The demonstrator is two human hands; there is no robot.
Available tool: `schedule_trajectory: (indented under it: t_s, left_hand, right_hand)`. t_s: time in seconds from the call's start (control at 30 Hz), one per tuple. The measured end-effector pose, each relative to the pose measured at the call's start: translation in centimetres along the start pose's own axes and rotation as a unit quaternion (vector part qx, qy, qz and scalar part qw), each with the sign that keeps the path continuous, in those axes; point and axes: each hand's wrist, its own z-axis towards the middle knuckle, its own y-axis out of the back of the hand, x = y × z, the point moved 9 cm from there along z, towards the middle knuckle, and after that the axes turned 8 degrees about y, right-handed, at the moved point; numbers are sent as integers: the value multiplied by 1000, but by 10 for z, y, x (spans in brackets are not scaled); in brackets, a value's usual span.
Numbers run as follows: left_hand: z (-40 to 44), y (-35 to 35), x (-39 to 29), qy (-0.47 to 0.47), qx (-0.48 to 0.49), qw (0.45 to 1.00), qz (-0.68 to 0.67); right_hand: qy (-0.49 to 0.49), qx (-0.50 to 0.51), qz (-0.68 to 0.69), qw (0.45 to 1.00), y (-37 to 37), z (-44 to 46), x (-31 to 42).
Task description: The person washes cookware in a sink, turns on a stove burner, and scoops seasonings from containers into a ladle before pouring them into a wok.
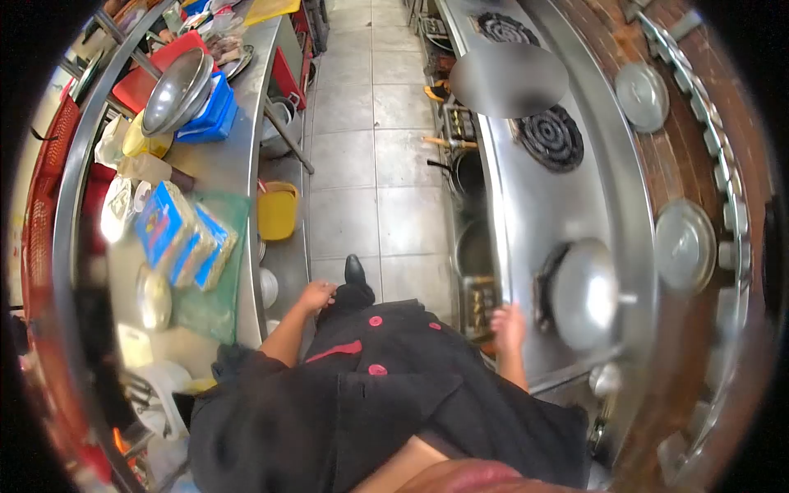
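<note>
My left hand hangs beside the dark jacket, near the steel counter on the left. Its fingers are loosely bent and somewhat apart, and no object shows in them. On the other side, my right hand is at the front edge of the steel cooktop. Its fingers are blurred; whether they touch the edge I cannot tell. Closest to that hand on the cooktop is a round metal wok or lid, tilted over a burner. A black coiled burner lies farther along.
A tiled aisle runs ahead between counter and cooktop. Blue-and-clear packs lie on a green glass board; metal bowls rest on a blue crate. Below is a yellow container. Lids hang at right.
</note>
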Motion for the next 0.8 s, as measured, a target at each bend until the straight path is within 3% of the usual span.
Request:
schedule_trajectory:
  t_s: [0.1, 0.17, 0.23, 0.4, 0.47, 0.53, 0.63, 0.67, 0.7, 0.77, 0.8]
  left_hand:
    - [41, 23, -56, -37, -5, 999, 0]
    - [78, 37, -99, -57, -12, 998, 7]
    - [122, 61, -150, -191, -61, 976, 79]
    - [104, 97, -302, -220, -52, 973, 50]
    - [120, 115, -332, -238, -62, 969, 29]
    - [138, 135, -349, -243, -92, 960, 100]
    - [186, 170, -317, -143, -142, 969, 142]
    - [205, 179, -297, -121, -138, 972, 149]
    - [214, 188, -280, -91, -139, 975, 149]
    - [199, 205, -265, -1, -206, 946, 251]
    - [179, 196, -280, 6, -148, 943, 298]
  right_hand:
    - [6, 98, -84, 992, -127, 21, 16]
    - [79, 154, -212, 962, -211, 40, 53]
    - [159, 215, -198, 943, -288, 63, 89]
    - [273, 240, -239, 901, -423, 122, 178]
    - [357, 236, -272, 862, -467, 161, 210]
    - [359, 201, -319, 854, -511, 226, 232]
    - [378, 174, -302, 858, -583, 334, 267]
    - [472, 163, -312, 808, -611, 360, 288]
    - [434, 158, -324, 826, -641, 414, 286]
    - [465, 132, -440, 757, -695, 489, 296]
    - [463, 144, -484, 728, -723, 526, 294]
